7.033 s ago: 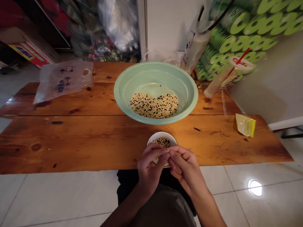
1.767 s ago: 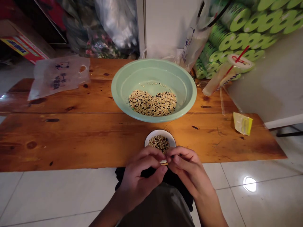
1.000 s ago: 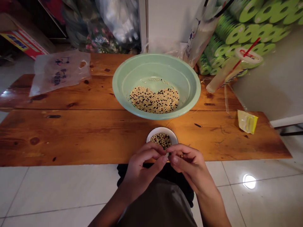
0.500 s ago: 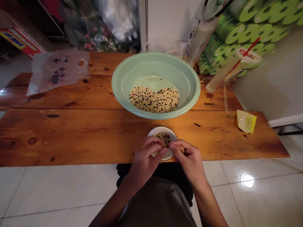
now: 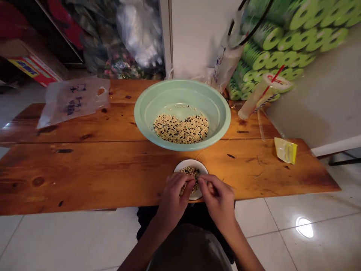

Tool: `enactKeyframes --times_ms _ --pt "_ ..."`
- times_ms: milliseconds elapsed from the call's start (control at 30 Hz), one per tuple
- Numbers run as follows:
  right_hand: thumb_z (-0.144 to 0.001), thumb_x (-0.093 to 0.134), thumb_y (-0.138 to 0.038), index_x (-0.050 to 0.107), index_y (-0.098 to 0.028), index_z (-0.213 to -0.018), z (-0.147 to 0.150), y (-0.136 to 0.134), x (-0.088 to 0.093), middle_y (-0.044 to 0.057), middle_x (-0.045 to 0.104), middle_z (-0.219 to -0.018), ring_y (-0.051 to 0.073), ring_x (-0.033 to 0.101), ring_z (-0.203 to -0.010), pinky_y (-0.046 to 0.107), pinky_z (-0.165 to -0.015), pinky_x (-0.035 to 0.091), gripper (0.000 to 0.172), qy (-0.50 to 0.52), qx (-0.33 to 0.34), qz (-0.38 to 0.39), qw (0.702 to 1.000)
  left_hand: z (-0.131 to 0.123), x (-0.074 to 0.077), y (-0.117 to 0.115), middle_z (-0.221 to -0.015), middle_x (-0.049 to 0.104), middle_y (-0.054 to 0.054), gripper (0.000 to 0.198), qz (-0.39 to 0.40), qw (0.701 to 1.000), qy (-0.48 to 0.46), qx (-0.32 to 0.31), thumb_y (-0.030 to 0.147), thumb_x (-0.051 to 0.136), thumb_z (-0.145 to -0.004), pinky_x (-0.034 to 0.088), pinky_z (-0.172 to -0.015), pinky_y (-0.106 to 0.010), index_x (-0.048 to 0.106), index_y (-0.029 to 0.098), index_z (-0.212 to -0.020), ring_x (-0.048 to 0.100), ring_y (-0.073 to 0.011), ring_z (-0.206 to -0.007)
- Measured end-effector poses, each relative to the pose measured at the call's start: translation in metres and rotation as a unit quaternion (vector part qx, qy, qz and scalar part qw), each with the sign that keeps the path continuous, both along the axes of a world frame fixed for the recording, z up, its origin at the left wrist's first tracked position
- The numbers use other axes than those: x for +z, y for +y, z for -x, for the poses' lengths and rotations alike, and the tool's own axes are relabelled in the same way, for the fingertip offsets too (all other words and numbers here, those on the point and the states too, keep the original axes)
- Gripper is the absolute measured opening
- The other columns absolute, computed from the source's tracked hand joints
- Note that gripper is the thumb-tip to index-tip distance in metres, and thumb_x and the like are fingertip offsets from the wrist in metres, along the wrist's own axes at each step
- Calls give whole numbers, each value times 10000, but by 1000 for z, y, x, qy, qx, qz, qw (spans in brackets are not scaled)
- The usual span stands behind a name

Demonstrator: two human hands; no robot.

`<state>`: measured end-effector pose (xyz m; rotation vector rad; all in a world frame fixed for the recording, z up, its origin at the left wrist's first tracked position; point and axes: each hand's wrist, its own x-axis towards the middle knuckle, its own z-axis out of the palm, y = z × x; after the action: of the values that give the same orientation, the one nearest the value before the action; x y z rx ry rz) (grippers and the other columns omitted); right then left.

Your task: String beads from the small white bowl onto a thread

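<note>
**Both hands at the small bowl, fingers working among mixed seeds.**

The left hand [image 5: 172, 199] and right hand [image 5: 216, 200] sit over the near side of a white enamel bowl [image 5: 191, 161] with a dark rim, close to the front edge of the wooden surface [image 5: 84, 169]. Their fingertips [image 5: 200, 181] almost meet above pale round seeds [image 5: 190, 172] flecked with dark ones. Both grips curl inward to a near pinch; the fingers hide whether either has hold of a seed. Beyond, a pale green plastic basin [image 5: 182, 92] holds a larger patch of seeds [image 5: 181, 129]. Step in hand, as judged: fine finger work over the small bowl. Seeds this small call for a tight fingertip pinch.
</note>
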<state>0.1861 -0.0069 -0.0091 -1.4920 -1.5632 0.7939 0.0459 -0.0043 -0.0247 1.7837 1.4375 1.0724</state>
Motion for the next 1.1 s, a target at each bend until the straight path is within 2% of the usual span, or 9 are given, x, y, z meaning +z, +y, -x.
enactKeyframes --times_ms 100,233,333,400,500,567,767,1000,1100 --pt "-876 575 -301 666 -170 -811 5 1 1 -56 352 -538 102 334 -485 237 -484 304 172 83 -10 41 996 -3 2 0 -799 660 -19 169 37 998 -33 36 293 525 -911 440 -782 -297 625 188 -825 596 -176 -795" --pt "-830 613 -403 619 -158 -715 6 2 4 -45 381 -565 96 317 -517 228 -478 264 271 225 -15 117 967 -5 12 -1 -675 605 3 266 139 976 -161 49 392 526 -887 423 -625 -233 613 178 -755 553 -150 -657" --pt "-809 647 -435 583 -158 -682 5 -4 4 -69 324 -531 79 248 -491 220 -456 198 312 326 -8 153 933 -7 22 -7 -614 534 20 321 161 963 -217 22 429 540 -863 394 -598 -215 574 172 -674 503 -132 -616" --pt "-816 652 -431 551 -167 -669 5 -12 4 -84 290 -511 71 201 -470 222 -443 164 318 408 3 167 898 -9 26 -15 -604 500 26 343 163 958 -236 6 446 552 -852 377 -585 -209 542 171 -647 473 -123 -603" --pt "-827 654 -421 493 -178 -636 8 -28 4 -87 277 -514 69 195 -469 221 -450 188 348 510 14 159 845 -13 30 -32 -596 467 32 381 166 951 -262 -14 483 547 -853 353 -562 -204 504 171 -639 437 -112 -582" --pt "-825 657 -430 479 -179 -629 9 -39 4 -84 288 -521 70 220 -478 221 -462 211 365 536 12 142 832 -16 30 -42 -592 461 33 405 161 947 -275 -29 511 535 -856 353 -567 -205 490 171 -640 435 -111 -579" --pt "-770 689 -503 539 -161 -672 2 -65 -5 -77 350 -516 61 252 -468 210 -444 181 386 439 -55 88 892 -24 18 -67 -614 488 21 398 134 974 -184 -9 496 507 -883 355 -579 -207 520 167 -660 455 -119 -597" --pt "-755 684 -533 532 -164 -670 -14 -74 -11 -86 292 -539 61 224 -481 206 -440 174 409 440 -128 74 886 -34 3 -74 -625 506 16 352 89 988 -123 -36 443 489 -902 399 -593 -202 527 176 -677 480 -125 -597" --pt "-771 670 -534 530 -163 -660 -18 -72 -13 -87 281 -538 61 218 -478 207 -438 167 411 442 -121 74 886 -36 4 -71 -617 498 17 354 89 988 -122 -28 453 496 -896 404 -590 -199 535 178 -677 481 -126 -596"
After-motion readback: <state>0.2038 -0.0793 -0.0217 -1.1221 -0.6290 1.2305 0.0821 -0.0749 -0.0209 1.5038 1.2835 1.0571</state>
